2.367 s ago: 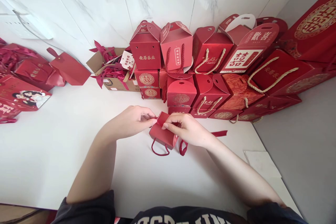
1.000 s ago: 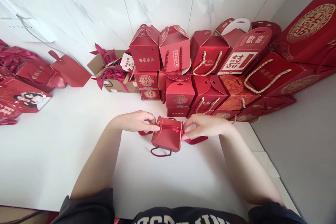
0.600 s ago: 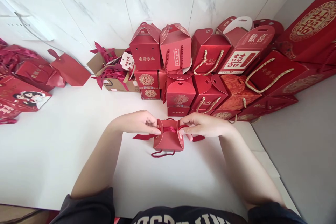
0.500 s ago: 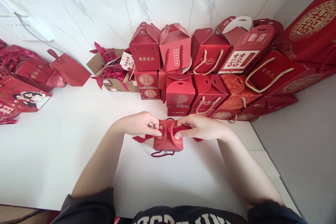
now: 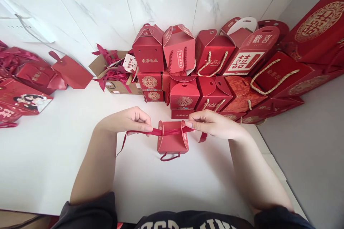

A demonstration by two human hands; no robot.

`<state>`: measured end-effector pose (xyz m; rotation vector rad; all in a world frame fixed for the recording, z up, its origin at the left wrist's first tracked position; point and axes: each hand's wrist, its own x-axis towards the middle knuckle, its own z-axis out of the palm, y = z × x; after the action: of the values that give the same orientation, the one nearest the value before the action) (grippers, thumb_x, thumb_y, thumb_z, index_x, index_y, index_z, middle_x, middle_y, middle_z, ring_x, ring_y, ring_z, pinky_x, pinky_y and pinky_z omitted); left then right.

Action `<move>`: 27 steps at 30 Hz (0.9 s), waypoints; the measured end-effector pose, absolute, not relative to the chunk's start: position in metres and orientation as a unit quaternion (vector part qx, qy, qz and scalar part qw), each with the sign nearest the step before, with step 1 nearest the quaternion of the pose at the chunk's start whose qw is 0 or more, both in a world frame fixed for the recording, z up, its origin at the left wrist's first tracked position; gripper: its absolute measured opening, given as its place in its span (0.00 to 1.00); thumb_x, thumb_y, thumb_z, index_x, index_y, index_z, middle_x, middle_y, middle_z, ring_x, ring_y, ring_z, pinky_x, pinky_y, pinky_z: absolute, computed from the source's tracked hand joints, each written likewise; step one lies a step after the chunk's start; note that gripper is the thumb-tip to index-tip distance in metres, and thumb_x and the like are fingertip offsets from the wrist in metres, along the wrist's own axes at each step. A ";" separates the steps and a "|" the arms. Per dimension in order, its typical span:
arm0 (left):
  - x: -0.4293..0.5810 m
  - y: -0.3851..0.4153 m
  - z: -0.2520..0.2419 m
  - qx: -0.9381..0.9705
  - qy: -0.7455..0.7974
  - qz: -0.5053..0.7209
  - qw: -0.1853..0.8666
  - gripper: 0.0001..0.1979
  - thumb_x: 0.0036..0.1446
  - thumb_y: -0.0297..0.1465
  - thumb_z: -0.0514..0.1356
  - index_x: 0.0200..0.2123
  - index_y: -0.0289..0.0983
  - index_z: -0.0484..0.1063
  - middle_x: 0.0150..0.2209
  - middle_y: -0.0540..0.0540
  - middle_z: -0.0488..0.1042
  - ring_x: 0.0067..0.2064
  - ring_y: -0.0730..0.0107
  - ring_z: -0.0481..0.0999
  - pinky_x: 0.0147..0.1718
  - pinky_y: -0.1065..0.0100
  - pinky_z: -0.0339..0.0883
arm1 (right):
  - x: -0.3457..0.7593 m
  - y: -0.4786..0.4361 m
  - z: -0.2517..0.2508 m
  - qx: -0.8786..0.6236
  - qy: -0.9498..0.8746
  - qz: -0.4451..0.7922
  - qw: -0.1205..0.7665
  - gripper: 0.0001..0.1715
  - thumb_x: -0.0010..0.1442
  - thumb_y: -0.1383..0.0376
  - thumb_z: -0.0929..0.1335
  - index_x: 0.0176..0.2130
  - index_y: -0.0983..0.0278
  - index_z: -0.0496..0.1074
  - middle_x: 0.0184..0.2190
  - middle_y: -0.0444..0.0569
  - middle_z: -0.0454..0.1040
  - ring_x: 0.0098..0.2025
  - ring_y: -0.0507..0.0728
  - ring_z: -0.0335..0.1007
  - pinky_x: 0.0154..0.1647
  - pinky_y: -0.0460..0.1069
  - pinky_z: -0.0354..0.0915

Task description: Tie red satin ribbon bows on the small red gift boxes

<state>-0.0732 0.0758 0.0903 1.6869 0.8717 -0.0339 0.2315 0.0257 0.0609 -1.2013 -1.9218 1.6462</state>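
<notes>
A small red gift box point(image 5: 173, 146) stands on the white table between my hands, its two side flaps upright and apart. A dark red ribbon point(image 5: 156, 132) runs through the flaps and across the top of the box. My left hand point(image 5: 135, 121) pinches the ribbon just left of the box, and a loose tail hangs down from it. My right hand point(image 5: 206, 121) pinches the ribbon at the right flap, with its loose end drooping beneath the fingers. A red cord handle point(image 5: 170, 158) lies at the box's near side.
Stacked red gift boxes point(image 5: 215, 61) line the wall behind. A cardboard box point(image 5: 115, 86) of ribbons stands left of them. More red boxes and bags point(image 5: 29, 75) lie at the far left. A grey wall point(image 5: 317, 139) bounds the right side.
My hands have moved apart, drawing the ribbon out straight across the box. The flaps, close together before, now stand wider apart, and the ribbon's bunched middle has loosened.
</notes>
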 end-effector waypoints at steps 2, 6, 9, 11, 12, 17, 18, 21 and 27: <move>-0.069 0.075 0.088 0.713 0.356 0.021 0.604 0.15 0.53 0.40 0.64 0.25 0.35 0.74 0.17 0.52 0.60 0.17 0.81 0.54 0.14 0.75 0.48 | 0.230 0.024 0.061 -0.407 -0.674 0.585 0.198 0.25 0.62 0.47 0.65 0.27 0.64 0.62 0.23 0.40 0.57 0.25 0.49 0.58 0.27 0.46 0.62; -0.052 0.067 0.087 0.703 0.302 0.115 0.634 0.16 0.51 0.40 0.67 0.20 0.34 0.74 0.28 0.45 0.72 0.26 0.74 0.68 0.22 0.72 0.64 | 0.227 0.022 0.065 -0.340 -0.678 0.591 0.275 0.20 0.63 0.53 0.67 0.28 0.65 0.68 0.27 0.43 0.64 0.30 0.50 0.59 0.33 0.46 0.60; -0.043 0.059 0.088 0.685 0.271 0.152 0.659 0.14 0.52 0.38 0.66 0.21 0.34 0.76 0.42 0.38 0.77 0.39 0.61 0.76 0.34 0.65 0.72 | 0.227 0.022 0.068 -0.299 -0.662 0.604 0.329 0.17 0.62 0.56 0.68 0.28 0.66 0.72 0.37 0.49 0.72 0.34 0.51 0.64 0.34 0.47 0.61; -0.040 0.054 0.087 0.660 0.249 0.157 0.692 0.13 0.54 0.39 0.65 0.26 0.35 0.79 0.42 0.36 0.79 0.36 0.60 0.78 0.34 0.62 0.74 | 0.228 0.022 0.067 -0.269 -0.647 0.622 0.350 0.17 0.63 0.57 0.68 0.28 0.66 0.74 0.39 0.51 0.75 0.35 0.52 0.68 0.33 0.47 0.62; -0.040 0.051 0.087 0.649 0.235 0.170 0.704 0.13 0.54 0.40 0.64 0.28 0.36 0.80 0.41 0.37 0.79 0.34 0.61 0.78 0.33 0.61 0.74 | 0.228 0.021 0.066 -0.251 -0.639 0.631 0.361 0.18 0.63 0.56 0.68 0.28 0.65 0.75 0.38 0.51 0.76 0.35 0.53 0.69 0.33 0.47 0.63; -0.038 0.042 0.091 0.673 0.203 0.299 0.646 0.11 0.55 0.37 0.64 0.40 0.41 0.82 0.37 0.39 0.80 0.32 0.62 0.78 0.29 0.63 0.73 | 0.225 0.017 0.066 -0.194 -0.600 0.640 0.439 0.20 0.63 0.53 0.67 0.29 0.65 0.78 0.31 0.50 0.77 0.27 0.52 0.69 0.31 0.49 0.66; -0.036 0.040 0.093 0.685 0.205 0.327 0.618 0.10 0.55 0.35 0.65 0.40 0.41 0.82 0.36 0.40 0.80 0.33 0.63 0.78 0.31 0.64 0.73 | 0.223 0.016 0.068 -0.200 -0.595 0.633 0.453 0.20 0.62 0.53 0.67 0.31 0.65 0.78 0.29 0.50 0.77 0.26 0.52 0.69 0.31 0.49 0.66; -0.027 0.038 0.101 0.677 0.207 0.422 0.566 0.06 0.55 0.29 0.65 0.37 0.43 0.81 0.31 0.46 0.81 0.33 0.67 0.78 0.35 0.66 0.73 | 0.214 0.015 0.076 -0.204 -0.567 0.625 0.496 0.15 0.61 0.55 0.69 0.35 0.64 0.79 0.29 0.48 0.76 0.25 0.50 0.67 0.29 0.47 0.64; -0.006 0.040 0.117 0.621 0.205 0.484 0.582 0.21 0.49 0.27 0.70 0.47 0.45 0.74 0.30 0.51 0.80 0.36 0.68 0.80 0.40 0.65 0.74 | 0.197 0.022 0.093 -0.112 -0.507 0.672 0.528 0.13 0.63 0.57 0.68 0.35 0.61 0.78 0.29 0.46 0.76 0.22 0.47 0.61 0.24 0.44 0.60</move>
<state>-0.0063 0.0401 0.1174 1.4494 0.4800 1.1304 0.1966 0.0220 0.0930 -0.2669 -1.2106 1.6064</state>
